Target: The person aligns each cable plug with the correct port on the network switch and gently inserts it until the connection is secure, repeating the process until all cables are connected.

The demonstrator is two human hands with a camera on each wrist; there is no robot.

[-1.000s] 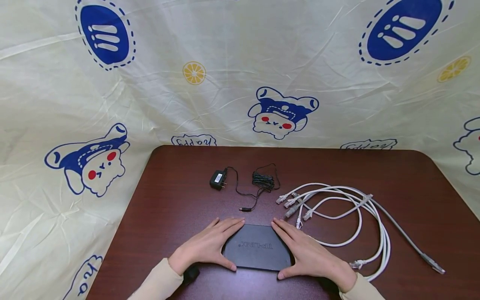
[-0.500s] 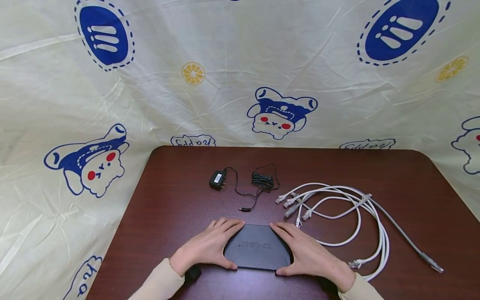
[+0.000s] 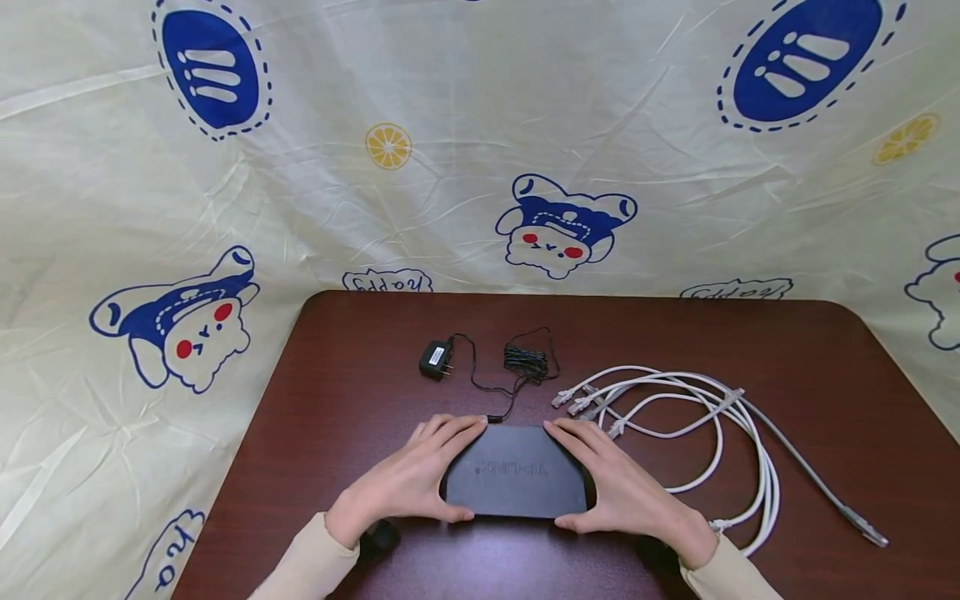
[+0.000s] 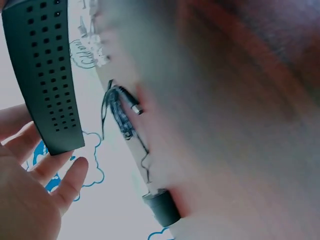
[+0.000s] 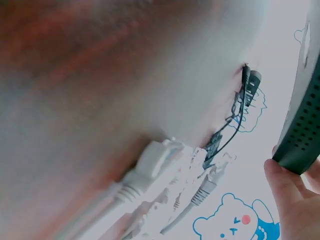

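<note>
We clamp the box [image 3: 517, 475] between left hand [image 3: 408, 479] and right hand [image 3: 626, 479] — fingers gripping its ends — apparently just above the table [image 3: 352, 342], between its side edges. Only that grip seems done; adapter [image 3: 435, 360], toward the far edge, and cables [image 3: 726, 402], rightward, lie unconnected.

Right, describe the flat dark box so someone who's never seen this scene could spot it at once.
Find the brown table, then the left hand and right hand over its near half. Gripped between them is the flat box, dark grey with TP-LINK on top. It is a broad slab, unlike the black adapter beyond it and the looped white cables to the right.
</note>
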